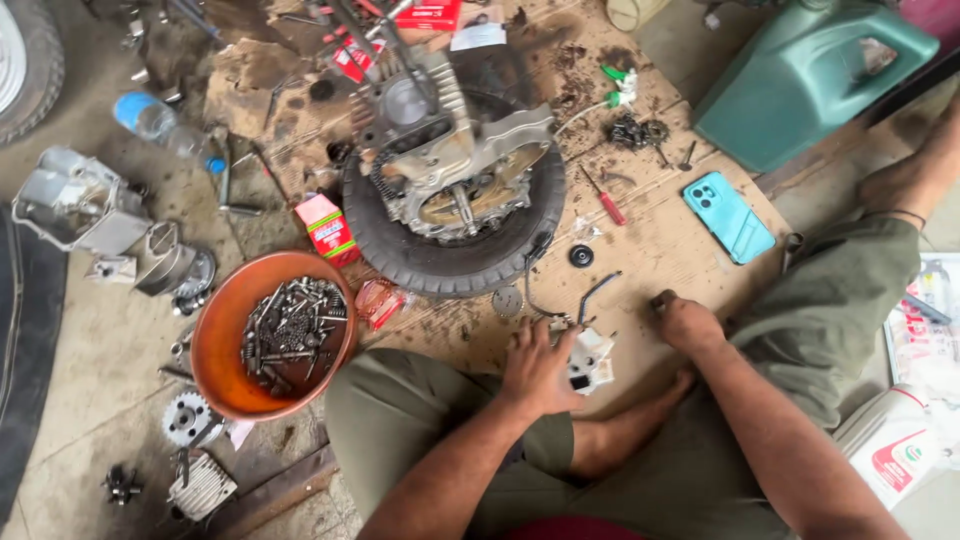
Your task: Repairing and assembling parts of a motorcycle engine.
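Left hand [535, 368] fingers gripping white part [590, 360], right hand [686, 322] fisted on cardboard [660, 240], red carton [326, 228] beside tyre [450, 262]

Bare cardboard [660, 250] between hands and phone [729, 215] — tyre [450, 262] ahead.

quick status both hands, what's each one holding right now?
Left hand: closed on a small white part with wires, pressed to the cardboard.
Right hand: fingers curled, knuckles on the cardboard; whether it holds anything cannot be told.
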